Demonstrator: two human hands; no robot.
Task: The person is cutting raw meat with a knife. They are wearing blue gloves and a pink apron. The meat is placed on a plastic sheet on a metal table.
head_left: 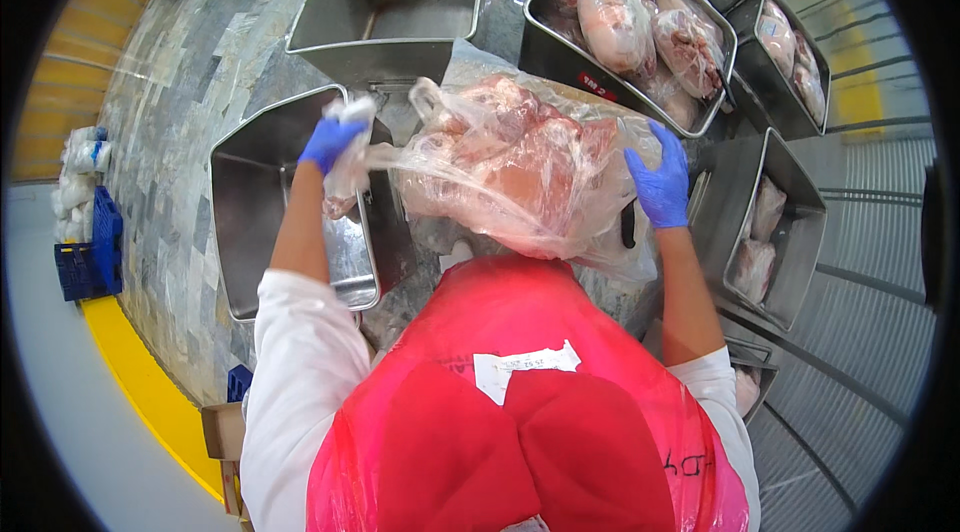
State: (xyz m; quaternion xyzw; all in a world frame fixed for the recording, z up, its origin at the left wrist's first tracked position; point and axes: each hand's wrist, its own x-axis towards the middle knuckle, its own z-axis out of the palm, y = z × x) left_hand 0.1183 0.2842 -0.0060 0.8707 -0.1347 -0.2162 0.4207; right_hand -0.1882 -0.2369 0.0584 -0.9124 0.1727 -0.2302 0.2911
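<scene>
A large piece of raw pink meat (530, 172) lies wrapped in a clear plastic bag (470, 207) in front of me, above my red apron. My left hand (332, 140), in a blue glove, grips a bunched, stretched end of the plastic over the left metal bin. At the bag's right side is my right hand (660, 180), also blue-gloved, its thumb and fingers apart and resting against the plastic. What supports the meat is mostly hidden beneath it.
Metal bins surround me: one at left (225, 222), one at the far middle (375, 57). Bagged meat fills a bin at far right (530, 17); another bin (800, 277) at right holds smaller packs. A blue crate (105, 242) stands by the left wall.
</scene>
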